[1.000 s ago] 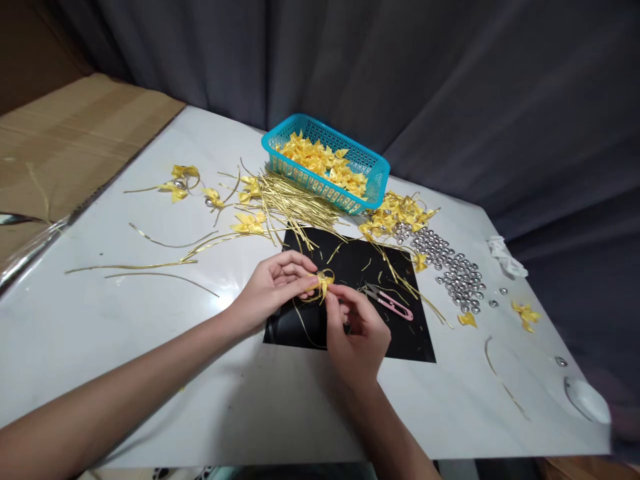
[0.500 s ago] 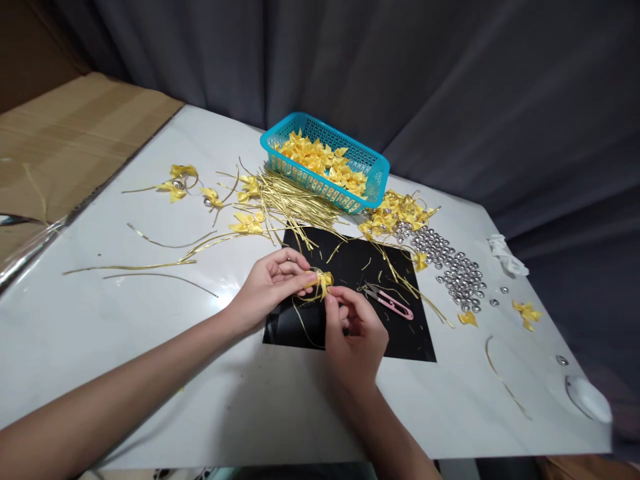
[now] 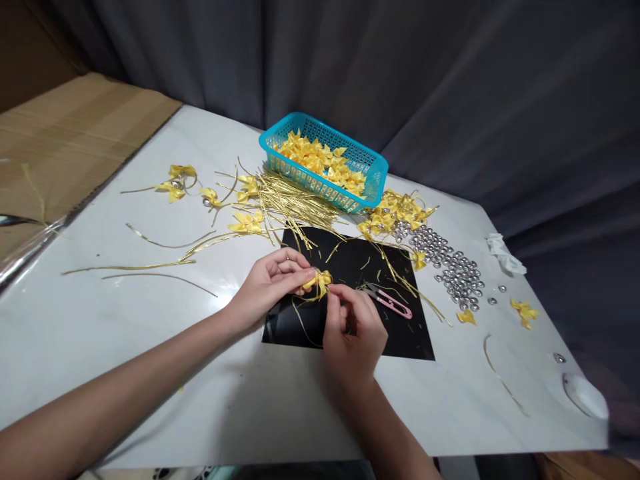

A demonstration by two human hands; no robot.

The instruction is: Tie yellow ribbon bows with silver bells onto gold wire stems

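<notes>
My left hand (image 3: 280, 280) holds a yellow ribbon bow (image 3: 320, 281) between thumb and fingers, above a black mat (image 3: 300, 323). At the bow's right edge, the thumb and index finger of my right hand (image 3: 355, 327) are pinched together, seemingly on the thin gold cord tied to it; the exact grip is too small to see clearly. A loop of gold cord (image 3: 300, 319) hangs below the bow. Pink thread snips (image 3: 395, 304) lie on the mat just right of my right hand, among small cord clippings.
Behind the mat is a bundle of gold cords (image 3: 295, 200), beside a turquoise basket (image 3: 377, 190) of yellow bows. Silver beads (image 3: 457, 273) and more yellow bows (image 3: 400, 210) lie to the right. Loose cords (image 3: 160, 275) are at left. A white rounded object (image 3: 585, 395) sits near the right edge.
My right fingertips have shifted slightly left and up at the bow, and more of the bow's loops show. My left hand keeps its hold. The whole view has moved very slightly.
</notes>
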